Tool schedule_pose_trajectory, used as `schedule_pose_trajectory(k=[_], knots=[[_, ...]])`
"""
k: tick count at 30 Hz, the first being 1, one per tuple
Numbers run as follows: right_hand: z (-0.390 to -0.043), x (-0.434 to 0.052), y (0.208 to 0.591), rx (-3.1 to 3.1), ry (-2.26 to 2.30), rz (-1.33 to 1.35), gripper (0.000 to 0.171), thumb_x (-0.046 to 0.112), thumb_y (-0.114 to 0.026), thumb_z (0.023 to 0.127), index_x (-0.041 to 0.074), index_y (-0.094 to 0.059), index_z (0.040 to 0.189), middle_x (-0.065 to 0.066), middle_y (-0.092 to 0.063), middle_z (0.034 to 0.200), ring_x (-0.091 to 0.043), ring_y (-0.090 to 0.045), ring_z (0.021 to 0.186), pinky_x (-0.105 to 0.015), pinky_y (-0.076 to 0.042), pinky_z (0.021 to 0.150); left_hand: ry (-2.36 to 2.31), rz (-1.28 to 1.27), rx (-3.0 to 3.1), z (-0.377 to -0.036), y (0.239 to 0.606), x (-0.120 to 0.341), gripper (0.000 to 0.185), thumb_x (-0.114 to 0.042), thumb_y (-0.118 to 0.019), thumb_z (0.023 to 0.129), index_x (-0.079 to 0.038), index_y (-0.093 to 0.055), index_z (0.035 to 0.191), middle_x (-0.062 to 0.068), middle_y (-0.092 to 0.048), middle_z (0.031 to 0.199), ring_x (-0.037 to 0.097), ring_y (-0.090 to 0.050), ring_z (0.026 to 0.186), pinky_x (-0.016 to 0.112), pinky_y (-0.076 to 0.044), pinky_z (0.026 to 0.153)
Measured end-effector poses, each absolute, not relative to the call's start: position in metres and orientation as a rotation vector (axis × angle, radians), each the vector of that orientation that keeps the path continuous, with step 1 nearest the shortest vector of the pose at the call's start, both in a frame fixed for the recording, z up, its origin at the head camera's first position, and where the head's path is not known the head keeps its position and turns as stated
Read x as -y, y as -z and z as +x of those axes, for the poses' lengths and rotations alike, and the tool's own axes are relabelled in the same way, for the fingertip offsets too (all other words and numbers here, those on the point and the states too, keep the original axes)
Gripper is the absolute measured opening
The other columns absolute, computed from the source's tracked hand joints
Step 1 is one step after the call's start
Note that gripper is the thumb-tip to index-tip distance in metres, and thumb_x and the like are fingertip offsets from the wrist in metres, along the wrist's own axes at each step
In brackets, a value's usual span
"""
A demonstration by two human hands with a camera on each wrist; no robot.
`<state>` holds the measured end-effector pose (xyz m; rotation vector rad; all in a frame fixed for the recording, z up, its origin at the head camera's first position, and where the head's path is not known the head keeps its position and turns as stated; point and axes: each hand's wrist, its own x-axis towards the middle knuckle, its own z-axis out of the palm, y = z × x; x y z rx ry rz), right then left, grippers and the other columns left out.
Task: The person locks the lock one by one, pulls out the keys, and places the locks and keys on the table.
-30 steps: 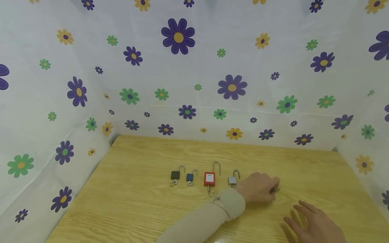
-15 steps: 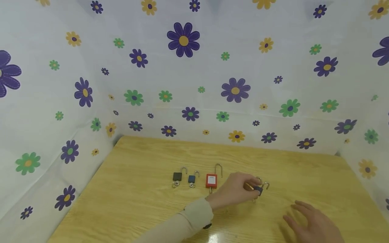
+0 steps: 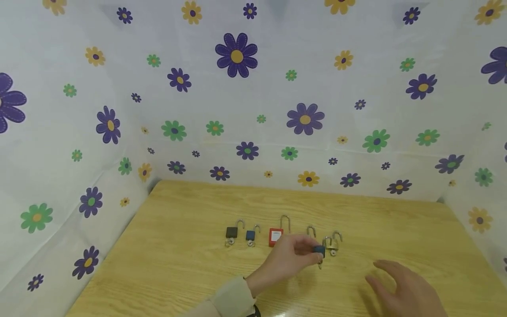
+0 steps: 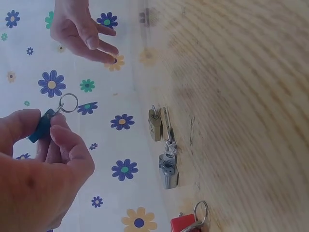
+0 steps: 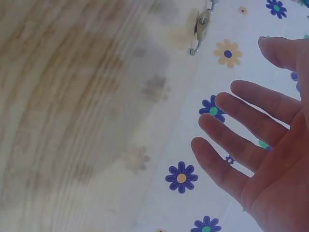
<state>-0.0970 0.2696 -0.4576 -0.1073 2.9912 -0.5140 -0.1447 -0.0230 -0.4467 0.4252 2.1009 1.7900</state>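
Moving back toward the middle of the row, the left hand (image 3: 288,259) has carried a small blue key tag (image 3: 318,250) away from the far right spot where it was a second ago, and the silver lock it had covered shows again.

Going from left to right on the wooden table (image 3: 182,264): first a black padlock (image 3: 231,231), then a small blue padlock (image 3: 250,235) just beside it. Next comes the red padlock (image 3: 274,236), partly behind the left hand. That hand pinches the blue key tag between thumb and fingertips (image 4: 62,129), and a little key ring (image 4: 69,102) hangs from the tag. The tag is held just above the table, near the locks. After it sits a silver padlock (image 4: 168,174), with only its hoop showing above the hand in the head view, and then a brass padlock (image 4: 154,124) close beside it.

Farthest right, the right hand (image 3: 400,288) hovers over the table with its fingers (image 5: 251,121) spread apart, holding nothing.
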Motion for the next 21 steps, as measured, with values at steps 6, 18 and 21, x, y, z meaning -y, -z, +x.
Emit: schedule_pose_trajectory(k=[6, 18, 21], knots=[[-0.095, -0.256, 0.454, -3.097, 0.591, -0.200, 0.054, 0.052, -0.067, 0.097, 0.008, -0.069, 0.128, -0.018, -0.073, 0.122, -0.041, -0.070, 0.105, -0.058, -0.056, 0.083, -1.811, 0.408, -2.109, -0.139, 0.448, 0.030, 0.018, -0.018, -0.077, 0.093, -0.013, -0.074, 0.110, 0.000, -0.076, 0.104, 0.007, -0.070, 0.092, 0.022, -0.057, 0.081], [-0.099, -0.219, 0.453, -3.289, 1.065, -0.619, 0.012, 0.006, -0.080, 0.087, 0.015, -0.078, 0.094, 0.013, -0.072, 0.085, 0.006, -0.060, 0.072, -0.021, -0.053, 0.059, -1.794, 0.267, -2.145, -0.137, 0.456, 0.028, 0.016, -0.019, -0.083, 0.087, -0.013, -0.080, 0.102, -0.002, -0.079, 0.102, 0.008, -0.072, 0.089, 0.027, -0.059, 0.080], [-0.101, -0.210, 0.451, -3.288, 1.190, -0.719, 0.019, 0.001, -0.080, 0.084, 0.018, -0.077, 0.090, 0.016, -0.069, 0.080, 0.010, -0.056, 0.070, -0.019, -0.051, 0.057, -1.808, 0.268, -2.136, -0.136, 0.456, 0.026, 0.013, -0.018, -0.083, 0.088, -0.011, -0.080, 0.099, -0.002, -0.079, 0.099, 0.008, -0.072, 0.087, 0.026, -0.059, 0.078]])
